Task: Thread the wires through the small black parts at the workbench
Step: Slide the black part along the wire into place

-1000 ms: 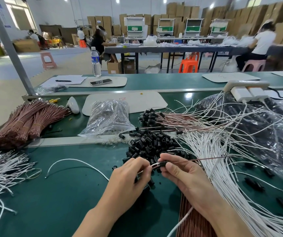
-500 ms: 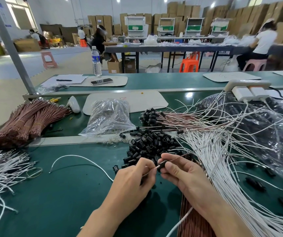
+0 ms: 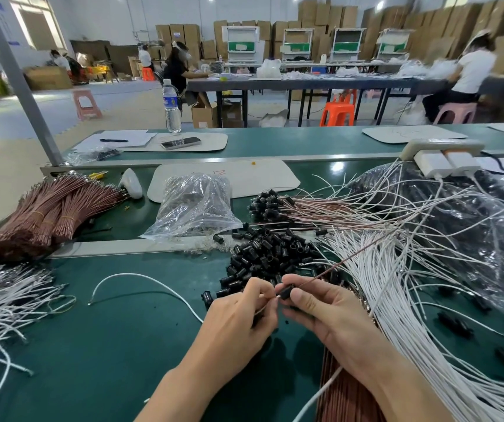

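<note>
From my remote seat I see both hands meet low over the green workbench (image 3: 107, 345). My right hand (image 3: 320, 312) pinches one small black part (image 3: 285, 292) between thumb and forefinger. A thin brown wire (image 3: 335, 266) runs out of it, up and away to the right. My left hand (image 3: 238, 315) is curled, its fingertips pinching a wire end right against the near mouth of the part. The fingers crowd that spot, so I cannot say whether the tip has entered the bore.

I judge this as the feeding step of a single piece. The next move calls for a steady right-hand hold while the left pushes the end straight along the bore.

The pile of black parts (image 3: 269, 248) lies just beyond the fingertips, and the white wires (image 3: 396, 300) fan out right of the right hand.
</note>
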A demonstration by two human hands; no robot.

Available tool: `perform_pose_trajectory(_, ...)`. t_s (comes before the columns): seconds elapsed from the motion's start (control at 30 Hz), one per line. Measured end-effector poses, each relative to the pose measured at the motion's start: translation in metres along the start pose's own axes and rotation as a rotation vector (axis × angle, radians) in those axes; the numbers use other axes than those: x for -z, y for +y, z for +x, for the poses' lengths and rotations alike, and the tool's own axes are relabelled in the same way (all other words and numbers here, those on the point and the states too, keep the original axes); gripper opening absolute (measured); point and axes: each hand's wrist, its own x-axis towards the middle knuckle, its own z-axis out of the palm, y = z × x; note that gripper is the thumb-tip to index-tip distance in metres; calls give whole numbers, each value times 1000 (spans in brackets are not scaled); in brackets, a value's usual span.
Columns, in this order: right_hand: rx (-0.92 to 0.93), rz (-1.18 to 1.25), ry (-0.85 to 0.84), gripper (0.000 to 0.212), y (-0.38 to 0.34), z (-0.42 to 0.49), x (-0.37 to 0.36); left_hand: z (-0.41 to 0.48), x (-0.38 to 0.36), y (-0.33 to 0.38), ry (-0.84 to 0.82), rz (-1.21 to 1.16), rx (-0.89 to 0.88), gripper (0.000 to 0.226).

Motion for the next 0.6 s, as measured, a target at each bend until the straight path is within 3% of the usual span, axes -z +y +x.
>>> perform_pose_trajectory(0.6,33,-36,15,34,2,2,1,0,1,-2,93,-56,25,10)
